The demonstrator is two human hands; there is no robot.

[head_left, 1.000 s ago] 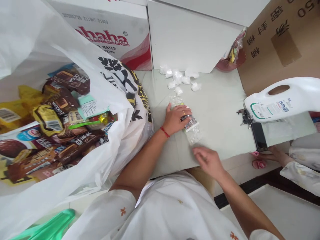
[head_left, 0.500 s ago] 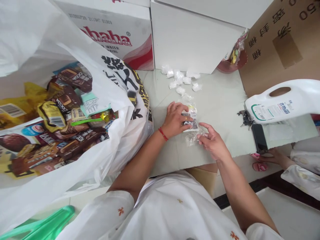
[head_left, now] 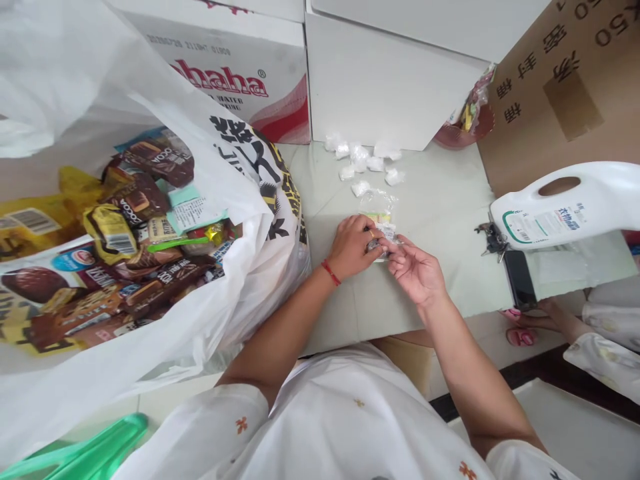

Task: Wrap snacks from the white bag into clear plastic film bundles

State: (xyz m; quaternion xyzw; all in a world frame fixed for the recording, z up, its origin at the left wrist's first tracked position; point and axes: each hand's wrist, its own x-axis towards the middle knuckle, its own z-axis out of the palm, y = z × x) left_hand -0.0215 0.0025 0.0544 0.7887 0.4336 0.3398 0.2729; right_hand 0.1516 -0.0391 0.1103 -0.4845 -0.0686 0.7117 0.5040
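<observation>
On the pale tabletop (head_left: 345, 307) lies a small clear plastic packet (head_left: 384, 230) with a white and yellow-green label. My left hand (head_left: 353, 247), with a ring and a red string bracelet, has its bent fingers closed on the packet's left side. From the right, my right hand (head_left: 417, 267) pinches the packet's lower right part with thumb and fingertips. The fingers partly hide the packet's lower half. Several small white plastic-wrapped bundles (head_left: 359, 157) lie beyond the hands, near a white box.
A large white bag (head_left: 240, 280) of wrapped snacks fills the left. Behind stand a printed carton (head_left: 270, 67) and a white box (head_left: 370, 80). Right are a red bowl (head_left: 467, 130), brown carton (head_left: 540, 100), white jug (head_left: 575, 200), keys (head_left: 493, 240), phone (head_left: 520, 279) and another person's legs.
My right hand has moved left and up to the packet, and its fingers have closed on the packet's edge. My left hand has shifted slightly down. The loose clear plastic below the packet no longer shows.
</observation>
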